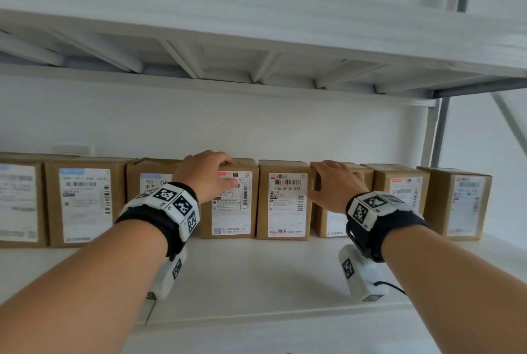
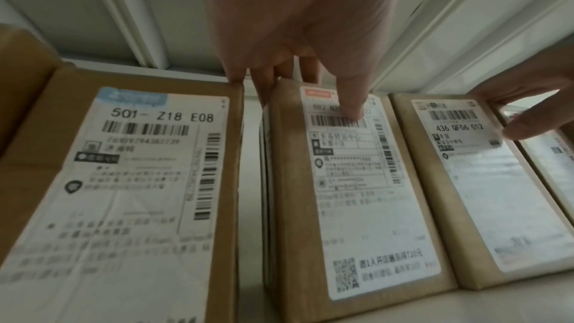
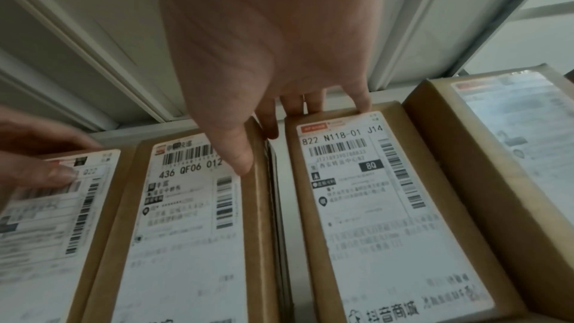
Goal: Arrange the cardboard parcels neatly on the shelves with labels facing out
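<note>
Several brown cardboard parcels stand in a row on the white shelf (image 1: 256,274), white labels facing out. My left hand (image 1: 206,174) (image 2: 304,33) grips the top of the parcel whose label ends in 022 (image 1: 228,211) (image 2: 357,205). Its fingers curl over the top edge and its thumb presses the label. My right hand (image 1: 333,182) (image 3: 264,46) rests flat on the 822 parcel (image 1: 328,222) (image 3: 388,205). The thumb touches the right front edge of the 436 parcel (image 1: 285,205) (image 3: 180,230), and one finger dips into the gap between these two.
The 501 parcel (image 1: 151,177) (image 2: 124,181) stands just left of my left hand, across a narrow gap. More parcels stand at the far left (image 1: 85,202) and right (image 1: 459,202). The upper shelf's ribbed underside (image 1: 256,62) hangs overhead. A grey post (image 1: 439,131) stands at the right.
</note>
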